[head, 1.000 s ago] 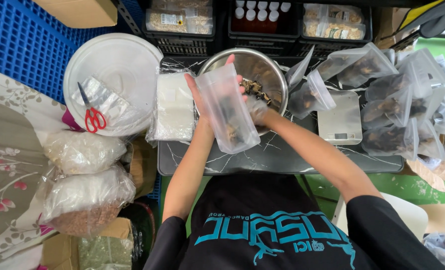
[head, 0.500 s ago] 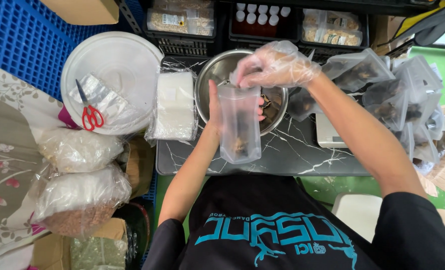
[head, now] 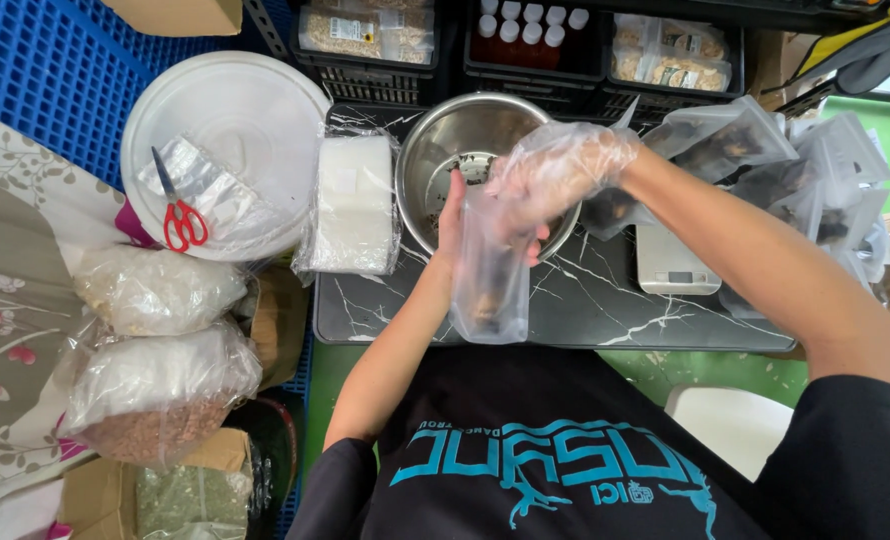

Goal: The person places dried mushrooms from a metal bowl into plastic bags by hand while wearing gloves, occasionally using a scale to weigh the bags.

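Two hands meet over the bowl (head: 485,160) right now, and the action is all about one clear pouch (head: 489,270). The left hand (head: 452,215), bare, grips the pouch by its upper edge, fingers wrapped round the back of it, holding it upright above the marble tray (head: 585,300), just in front of the bowl. The right hand (head: 550,170), in a thin plastic glove, has its fingers bunched at the pouch mouth, pinched as if around a bit of filling, though what is inside that pinch I cannot tell. Look at the pouch itself: see-through, soft, slightly crumpled, with a small dark clump sitting low down and plenty of room above it, so by my reading the filling is only partly done and the top is not yet sealed. Over on the right, a heap of filled bags (head: 765,160) lies beside the scale (head: 675,265), which suggests a good share of the batch is finished. A stack of empty bags (head: 350,200) waits left of the bowl, so there looks to be more to go. Scissors (head: 177,215) rest on the white lid (head: 235,110).
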